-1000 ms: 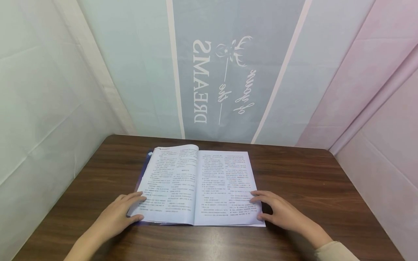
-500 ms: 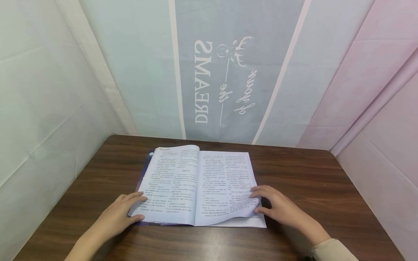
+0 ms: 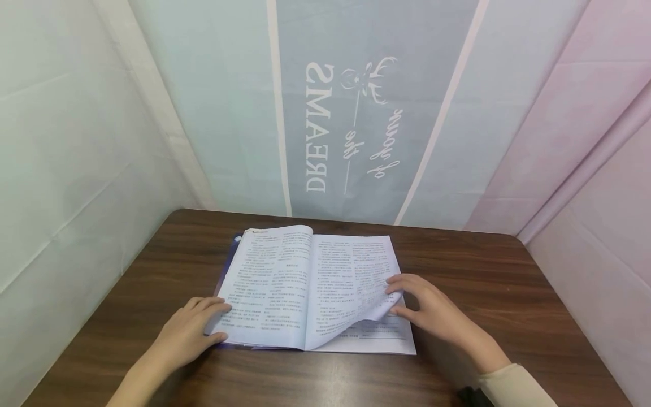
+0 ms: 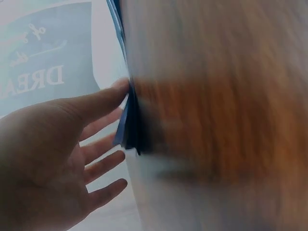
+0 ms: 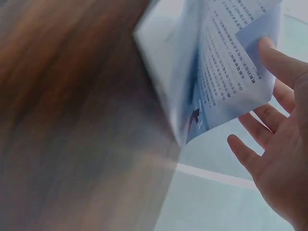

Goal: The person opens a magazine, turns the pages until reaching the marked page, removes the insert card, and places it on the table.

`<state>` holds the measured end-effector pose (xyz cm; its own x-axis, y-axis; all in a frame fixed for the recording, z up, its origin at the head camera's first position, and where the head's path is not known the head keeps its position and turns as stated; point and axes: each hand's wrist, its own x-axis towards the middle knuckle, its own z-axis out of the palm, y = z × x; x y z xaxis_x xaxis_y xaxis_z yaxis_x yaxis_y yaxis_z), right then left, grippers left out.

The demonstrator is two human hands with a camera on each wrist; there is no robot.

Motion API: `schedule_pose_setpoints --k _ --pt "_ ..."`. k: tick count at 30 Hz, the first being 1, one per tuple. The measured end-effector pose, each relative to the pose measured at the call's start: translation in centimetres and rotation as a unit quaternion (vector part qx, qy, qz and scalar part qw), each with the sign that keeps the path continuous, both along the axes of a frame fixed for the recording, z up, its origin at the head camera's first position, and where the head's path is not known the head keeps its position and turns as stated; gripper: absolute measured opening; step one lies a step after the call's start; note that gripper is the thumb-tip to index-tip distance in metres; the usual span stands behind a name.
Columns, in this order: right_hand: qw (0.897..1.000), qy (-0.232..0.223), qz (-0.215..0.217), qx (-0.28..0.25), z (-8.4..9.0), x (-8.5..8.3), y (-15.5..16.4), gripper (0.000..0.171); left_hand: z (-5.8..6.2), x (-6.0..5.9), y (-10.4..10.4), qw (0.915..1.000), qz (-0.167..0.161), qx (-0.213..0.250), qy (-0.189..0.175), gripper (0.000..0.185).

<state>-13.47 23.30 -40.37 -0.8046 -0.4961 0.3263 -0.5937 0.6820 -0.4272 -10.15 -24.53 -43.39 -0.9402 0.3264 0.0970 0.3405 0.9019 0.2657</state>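
An open magazine (image 3: 267,288) with pages of small printed text lies on the table, its blue cover (image 3: 228,265) showing along the left side. My left hand (image 3: 184,329) rests at the near left corner, fingers and thumb over the left page's edge. In the left wrist view the thumb lies against the dark edge of the magazine (image 4: 128,122). My right hand (image 3: 432,308) pinches the outer edge of the right page (image 3: 351,277) between thumb and fingers. That page's near corner curls up, baring part of the sheet beneath (image 3: 389,341).
The dark wood-grain table (image 3: 468,271) extends on both sides of the magazine. Behind it hangs a curtain (image 3: 356,130) with printed lettering and a deer head. Pale fabric walls (image 3: 76,186) stand at left and right.
My right hand has taken hold of the right page and moved slightly up and inward, lifting its near corner off the sheet below. The left hand stays nearly in place.
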Motion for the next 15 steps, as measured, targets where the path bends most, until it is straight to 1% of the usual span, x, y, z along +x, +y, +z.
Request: schedule_pose_setpoints --k 4,8,11,15 --pt "1.000 0.007 0.007 -0.025 0.9 -0.2 -0.6 0.036 0.8 0.0 1.1 0.9998 -0.001 0.003 0.019 0.050" --pt "0.999 0.019 0.016 -0.044 1.6 -0.3 -1.5 0.037 1.8 -0.1 3.1 0.9991 -0.002 0.026 0.034 0.042" --pt "0.998 0.029 0.017 -0.053 2.2 -0.4 -2.2 0.037 2.6 -0.2 4.9 0.9973 -0.015 0.049 0.053 0.037" --pt "0.997 0.042 0.018 -0.060 3.0 -0.4 -3.2 0.037 3.8 -0.3 7.1 0.9929 -0.044 0.086 0.070 0.032"
